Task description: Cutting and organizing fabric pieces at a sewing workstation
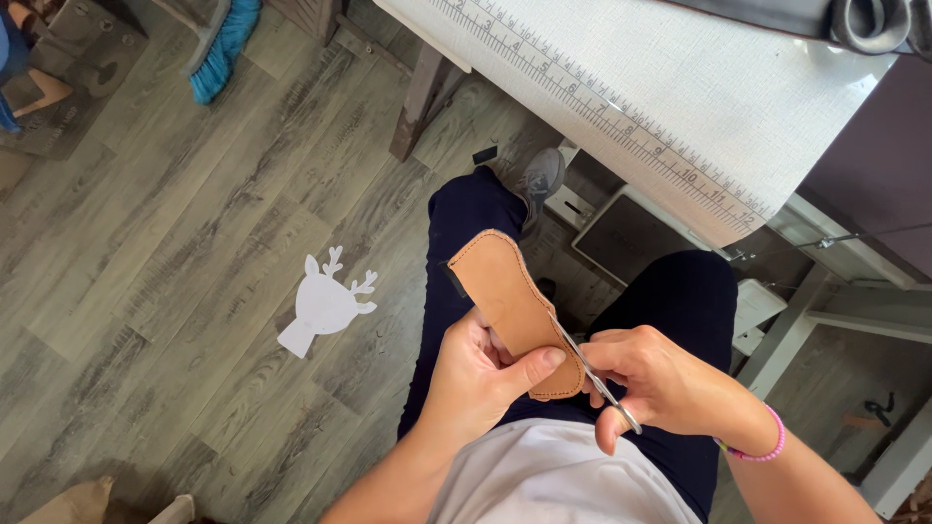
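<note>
Both hands closed: left (pixel 476 374) pinches leather piece (pixel 510 301) btwn them, right (pixel 660 383) grips scissors (pixel 592 374) at its edge.

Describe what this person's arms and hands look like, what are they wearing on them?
Both forearms are bare, with no sleeves reaching the wrists. The right hand has a thin pink beaded bracelet around its wrist. The left hand wears no glove, and no ring or watch shows on it. Fingernails look short and unpainted.
</note>
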